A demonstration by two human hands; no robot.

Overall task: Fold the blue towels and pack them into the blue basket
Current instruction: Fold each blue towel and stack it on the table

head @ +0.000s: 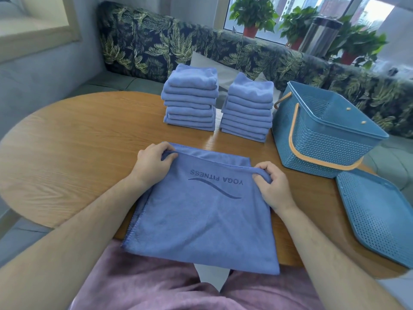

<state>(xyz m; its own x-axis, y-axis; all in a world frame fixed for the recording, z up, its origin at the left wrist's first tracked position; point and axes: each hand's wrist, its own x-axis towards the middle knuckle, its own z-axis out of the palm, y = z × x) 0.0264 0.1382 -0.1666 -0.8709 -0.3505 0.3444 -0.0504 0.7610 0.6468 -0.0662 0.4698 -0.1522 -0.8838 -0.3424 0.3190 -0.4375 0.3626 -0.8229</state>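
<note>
Fingers (pixel 169 155) of left hand (pixel 152 163) and right hand (pixel 275 187) pinch the far corners of the blue towel (pixel 201 222) on the table (pixel 73 142).

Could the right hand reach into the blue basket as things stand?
Probably yes: the basket stands open beside the right hand, nothing between them, though its fingers now pinch the towel.

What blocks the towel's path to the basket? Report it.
Nothing visible. The left hand and right hand pinch the towel; bare table separates it from the open basket, and the lid lies aside.
</note>
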